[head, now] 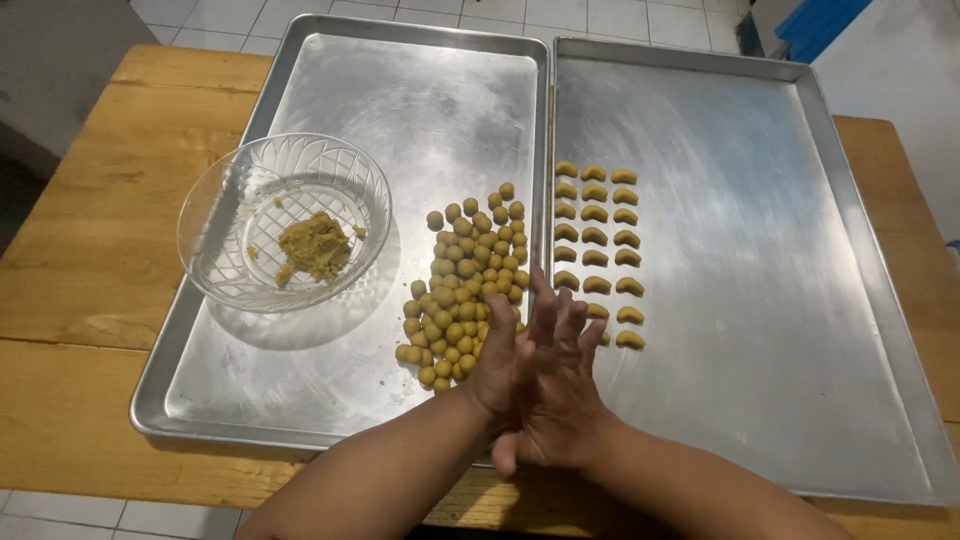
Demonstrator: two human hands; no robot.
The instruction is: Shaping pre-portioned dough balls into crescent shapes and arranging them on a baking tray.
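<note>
In the head view, the left hand [497,362] and right hand [556,400] meet palm to palm at the lower centre of the frame, fingers stretched out and slightly fanned, pointing up-frame, both forearms slanting in from the bottom edge; whether anything lies between the palms cannot be told. Just above them, the heap of dough balls [465,285] sits on the left tray [300,400], with the glass bowl [283,222] at the upper left. On the right tray [800,300], crescent pieces [596,250] lie in 3 columns.

Two metal trays [350,400], one glass bowl [230,190], roughly two dozen crescents [596,235], balls [470,285] too heaped for counting.
</note>
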